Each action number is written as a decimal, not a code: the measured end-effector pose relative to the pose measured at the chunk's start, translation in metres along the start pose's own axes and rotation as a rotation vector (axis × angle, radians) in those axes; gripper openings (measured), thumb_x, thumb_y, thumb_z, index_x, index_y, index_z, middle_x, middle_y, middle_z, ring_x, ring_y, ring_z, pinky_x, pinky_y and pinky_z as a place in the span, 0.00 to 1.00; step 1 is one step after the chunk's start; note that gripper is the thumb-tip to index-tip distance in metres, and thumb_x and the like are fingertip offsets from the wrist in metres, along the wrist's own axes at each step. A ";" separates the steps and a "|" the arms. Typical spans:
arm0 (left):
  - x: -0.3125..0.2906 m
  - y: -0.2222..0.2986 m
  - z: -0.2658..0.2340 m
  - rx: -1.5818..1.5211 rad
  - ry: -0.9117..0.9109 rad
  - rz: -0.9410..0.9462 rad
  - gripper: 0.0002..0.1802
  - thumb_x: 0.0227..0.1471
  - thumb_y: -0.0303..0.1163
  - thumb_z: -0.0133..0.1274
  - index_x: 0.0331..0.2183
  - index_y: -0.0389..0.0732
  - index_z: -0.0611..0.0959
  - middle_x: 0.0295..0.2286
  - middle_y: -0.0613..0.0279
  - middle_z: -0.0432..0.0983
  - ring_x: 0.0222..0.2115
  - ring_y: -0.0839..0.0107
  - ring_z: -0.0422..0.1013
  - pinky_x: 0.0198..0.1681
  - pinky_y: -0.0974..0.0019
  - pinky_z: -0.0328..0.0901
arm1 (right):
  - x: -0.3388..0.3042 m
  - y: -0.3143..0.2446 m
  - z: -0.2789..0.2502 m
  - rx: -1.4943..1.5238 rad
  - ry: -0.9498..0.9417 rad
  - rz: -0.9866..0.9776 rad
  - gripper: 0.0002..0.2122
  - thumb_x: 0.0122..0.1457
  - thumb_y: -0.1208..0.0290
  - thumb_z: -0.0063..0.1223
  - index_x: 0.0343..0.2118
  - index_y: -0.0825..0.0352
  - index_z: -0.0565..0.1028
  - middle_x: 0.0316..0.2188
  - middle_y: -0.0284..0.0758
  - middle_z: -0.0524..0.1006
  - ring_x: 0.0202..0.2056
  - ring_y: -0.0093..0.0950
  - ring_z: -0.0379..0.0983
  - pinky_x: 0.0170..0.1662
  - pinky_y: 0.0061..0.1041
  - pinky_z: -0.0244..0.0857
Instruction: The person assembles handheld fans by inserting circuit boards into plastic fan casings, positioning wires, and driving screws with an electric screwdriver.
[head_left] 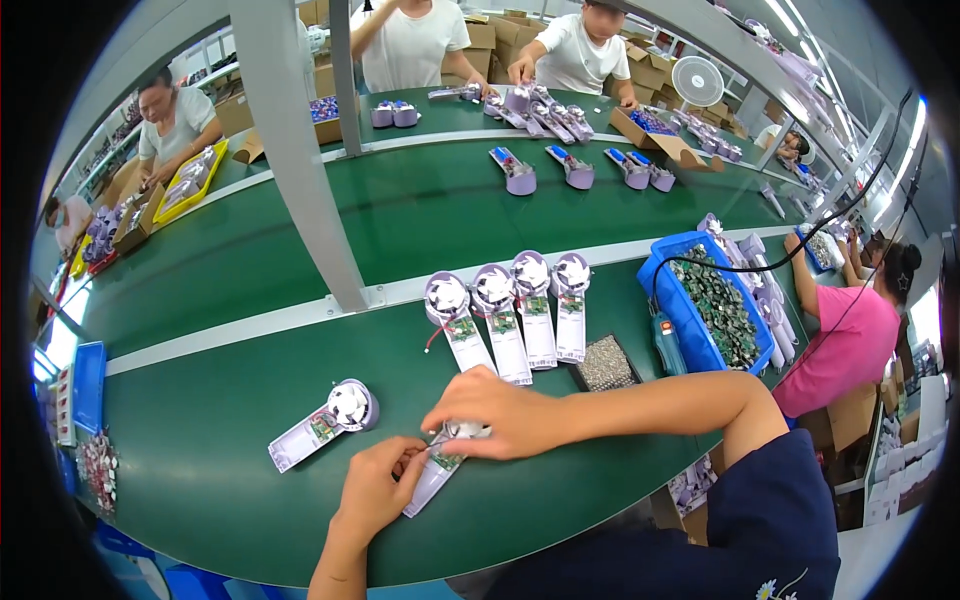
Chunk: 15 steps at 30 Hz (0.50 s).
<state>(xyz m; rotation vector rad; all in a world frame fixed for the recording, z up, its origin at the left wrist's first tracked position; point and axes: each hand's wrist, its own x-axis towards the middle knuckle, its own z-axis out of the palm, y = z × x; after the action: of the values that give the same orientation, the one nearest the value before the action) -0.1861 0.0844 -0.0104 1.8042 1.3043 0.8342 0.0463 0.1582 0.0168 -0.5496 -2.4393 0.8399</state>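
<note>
A dark blue sleeve [775, 500] fills the lower right as bare forearms reach across a green workbench [200, 400]. From my remote post I see the left hand [378, 485], thumb and fingers drawn nearly together at the edge of a lilac fan unit [430, 492], and the right hand [495, 412] curled low over its fan end; what exactly either one pinches, I cannot tell. The unit lies slanted between them, its circuit board [447, 463] exposed. I judge the step to be fine fitting around board and fan; the next move seems to call for a steady hold and a light touch.

To the left, a similar open unit [292, 446] lies alone. Beyond the hands, four more units [538, 335] lie side by side, fan ends away from me. At their right sit a heap of metallic parts [606, 362], a teal power driver [667, 345] and a blue bin [676, 310] of loose boards [715, 305].

Past a pale rail [215, 341], a green belt [430, 200] bears lilac parts [519, 182]. A co-worker in pink [850, 335] sits at right; three in white tops [415, 50] line the far side, near a round standing fan [698, 80].
</note>
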 end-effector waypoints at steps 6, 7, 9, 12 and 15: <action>-0.004 -0.004 -0.002 0.090 0.062 0.026 0.08 0.51 0.29 0.63 0.29 0.37 0.80 0.21 0.58 0.79 0.19 0.68 0.76 0.23 0.69 0.68 | 0.029 0.085 -0.102 -0.028 0.457 0.276 0.10 0.61 0.69 0.57 0.42 0.67 0.79 0.40 0.36 0.80 0.38 0.26 0.76 0.40 0.25 0.70; -0.006 -0.006 -0.004 0.110 0.078 0.018 0.08 0.51 0.29 0.63 0.29 0.37 0.80 0.21 0.58 0.79 0.19 0.68 0.76 0.23 0.69 0.68 | 0.030 0.110 -0.121 -0.081 0.527 0.279 0.10 0.61 0.68 0.56 0.41 0.67 0.80 0.38 0.36 0.81 0.37 0.25 0.77 0.39 0.25 0.70; -0.004 -0.008 -0.004 0.125 0.098 0.008 0.08 0.51 0.29 0.63 0.29 0.38 0.80 0.20 0.59 0.78 0.19 0.69 0.75 0.23 0.69 0.67 | 0.019 0.174 -0.162 -0.168 0.627 0.378 0.10 0.61 0.69 0.55 0.42 0.68 0.79 0.36 0.35 0.82 0.36 0.24 0.77 0.41 0.24 0.70; -0.002 -0.006 -0.004 0.087 0.104 -0.030 0.07 0.51 0.29 0.63 0.29 0.38 0.80 0.20 0.60 0.78 0.17 0.69 0.75 0.22 0.69 0.67 | 0.010 0.228 -0.213 -0.087 0.716 0.736 0.12 0.58 0.70 0.56 0.44 0.68 0.78 0.34 0.34 0.81 0.34 0.24 0.77 0.38 0.24 0.70; -0.002 -0.009 -0.008 0.071 0.086 -0.051 0.08 0.51 0.30 0.64 0.29 0.38 0.81 0.20 0.62 0.78 0.16 0.73 0.73 0.20 0.71 0.65 | 0.014 0.273 -0.239 -0.218 0.666 0.825 0.14 0.57 0.70 0.56 0.46 0.67 0.76 0.33 0.36 0.81 0.33 0.28 0.78 0.37 0.27 0.71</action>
<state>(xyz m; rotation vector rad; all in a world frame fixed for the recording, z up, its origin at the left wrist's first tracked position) -0.1975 0.0860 -0.0146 1.7988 1.4458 0.8551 0.2284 0.4724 0.0070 -1.6747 -1.6565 0.5306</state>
